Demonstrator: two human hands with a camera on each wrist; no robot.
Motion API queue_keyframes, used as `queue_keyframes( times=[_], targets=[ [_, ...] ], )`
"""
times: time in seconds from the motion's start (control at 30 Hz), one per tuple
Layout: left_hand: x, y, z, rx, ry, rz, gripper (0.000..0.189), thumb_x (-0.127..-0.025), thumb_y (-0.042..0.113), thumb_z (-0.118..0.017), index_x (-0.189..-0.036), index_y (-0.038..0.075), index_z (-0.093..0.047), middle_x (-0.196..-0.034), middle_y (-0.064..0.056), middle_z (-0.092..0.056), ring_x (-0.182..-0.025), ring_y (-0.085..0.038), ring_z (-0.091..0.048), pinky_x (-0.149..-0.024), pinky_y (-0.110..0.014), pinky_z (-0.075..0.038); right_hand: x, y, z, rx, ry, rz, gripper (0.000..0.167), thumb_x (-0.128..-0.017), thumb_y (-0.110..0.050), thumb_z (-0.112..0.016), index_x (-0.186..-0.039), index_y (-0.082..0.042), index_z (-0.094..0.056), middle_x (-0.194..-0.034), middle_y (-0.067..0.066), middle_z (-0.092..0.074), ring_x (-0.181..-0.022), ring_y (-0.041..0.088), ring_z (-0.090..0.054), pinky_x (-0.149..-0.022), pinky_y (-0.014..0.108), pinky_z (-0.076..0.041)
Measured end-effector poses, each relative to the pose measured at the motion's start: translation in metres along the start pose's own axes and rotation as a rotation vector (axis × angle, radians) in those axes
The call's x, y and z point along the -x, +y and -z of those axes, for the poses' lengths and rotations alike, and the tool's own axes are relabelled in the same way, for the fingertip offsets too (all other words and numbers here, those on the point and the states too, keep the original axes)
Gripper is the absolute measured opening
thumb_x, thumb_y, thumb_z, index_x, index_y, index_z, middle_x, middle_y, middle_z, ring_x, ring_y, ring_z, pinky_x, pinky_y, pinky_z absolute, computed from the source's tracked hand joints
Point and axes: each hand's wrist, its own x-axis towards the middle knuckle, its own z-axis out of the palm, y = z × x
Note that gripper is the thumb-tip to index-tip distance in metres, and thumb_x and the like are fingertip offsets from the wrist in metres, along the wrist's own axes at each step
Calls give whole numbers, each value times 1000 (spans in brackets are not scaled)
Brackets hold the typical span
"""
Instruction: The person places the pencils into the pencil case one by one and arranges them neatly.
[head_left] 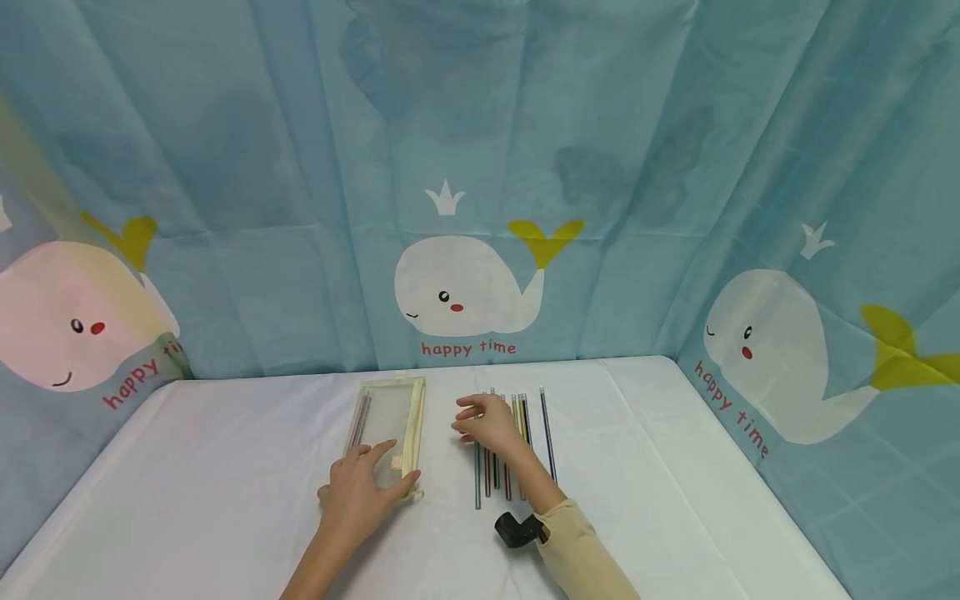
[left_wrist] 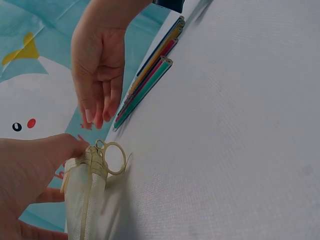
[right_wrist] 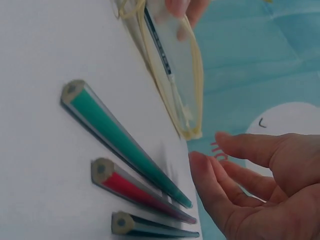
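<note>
A pale yellow mesh pencil case (head_left: 388, 404) with a zip lies on the table; a few slim pencils (head_left: 362, 421) show through it along its left side. My left hand (head_left: 362, 487) spans the near half of the case and holds it, thumb on the zipped edge beside the ring pull (left_wrist: 116, 160). To the right, several pencils lie in a loose row, among them a green pencil (right_wrist: 115, 135) and a red pencil (right_wrist: 140, 192). Above this row hovers my right hand (head_left: 491, 423), its fingers loosely bent, thumb and forefinger apart, holding nothing.
A dark pencil (head_left: 549, 437) lies a little apart at the row's right. A white cloth (head_left: 660, 483) covers the table. Behind and at the sides hangs a blue curtain (head_left: 480, 125) with whale prints. A black device (head_left: 517, 530) sits at my right wrist.
</note>
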Motion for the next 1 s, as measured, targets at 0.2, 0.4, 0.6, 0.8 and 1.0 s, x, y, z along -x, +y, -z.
queue_keyframes(
  times=[0.2,0.4,0.6,0.8,1.0],
  targets=[
    [0,2,-1,6,-3,5,66,-86,51,-83,-138,12,-70,-134,-27,-62,-122,-58,-55,-82,-82,-43,4,-1,10,89,51,17,41,-94,3,-75,-133,12,-65,-107,22,-74,-86,36,-77,-71,34,-64],
    [-2,4,-1,12,4,-7,66,-86,49,-84,-139,12,-69,-135,-27,-62,-123,-59,-55,-81,-82,-43,5,-2,15,211,86,35,39,-93,4,-74,-130,12,-66,-105,22,-73,-76,25,-73,-68,31,-62],
    [-5,9,-2,20,1,-4,66,-86,49,-84,-139,12,-69,-134,-27,-62,-121,-58,-56,-81,-83,-42,6,-2,15,239,99,6,40,-91,5,-76,-129,11,-66,-106,23,-72,-73,20,-71,-68,32,-62],
    [-11,12,-5,24,-7,-11,66,-87,49,-83,-139,12,-69,-134,-27,-61,-121,-58,-56,-81,-83,-43,5,0,10,283,127,22,40,-88,5,-79,-127,10,-68,-104,21,-72,-75,21,-71,-68,30,-62],
    [-13,12,-5,17,-7,-13,65,-87,48,-83,-138,11,-69,-131,-27,-62,-119,-58,-57,-80,-84,-43,4,0,2,326,134,36,41,-88,2,-81,-126,9,-69,-105,20,-72,-78,21,-71,-66,30,-61]
  ],
)
